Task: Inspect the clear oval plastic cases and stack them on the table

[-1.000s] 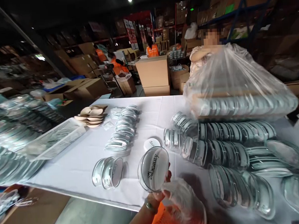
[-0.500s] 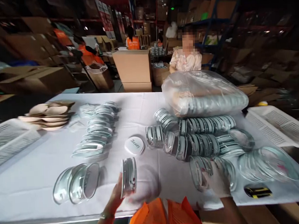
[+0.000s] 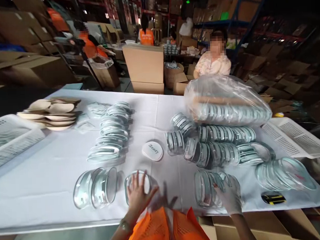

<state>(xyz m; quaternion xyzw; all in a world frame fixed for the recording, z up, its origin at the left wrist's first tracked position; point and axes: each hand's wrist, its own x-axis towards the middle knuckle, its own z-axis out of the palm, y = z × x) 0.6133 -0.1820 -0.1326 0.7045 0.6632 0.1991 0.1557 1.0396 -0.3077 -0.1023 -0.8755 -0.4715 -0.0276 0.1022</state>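
Observation:
My left hand point(image 3: 138, 194) lies flat, fingers spread, on a round clear plastic case point(image 3: 130, 181) at the near edge of the white-covered table point(image 3: 46, 173). Left of it two more clear cases point(image 3: 95, 188) stand on edge. My right hand point(image 3: 229, 198), in a thin clear glove, grips a clear case at the front of a row of upright cases point(image 3: 208, 188). A white lid printed "Beauty" point(image 3: 152, 150) lies flat between the rows.
Rows of clear cases point(image 3: 221, 146) fill the right half, under a plastic bag of cases point(image 3: 227, 103). A fanned stack of cases point(image 3: 110, 132), beige puffs point(image 3: 52, 115), white baskets point(image 3: 294, 138) and a black-yellow tool point(image 3: 273, 199) lie around. A person point(image 3: 213, 60) stands across the table.
My left hand has set the case it held on edge down onto the table and now rests on top of it. My right hand stays at the front row of cases.

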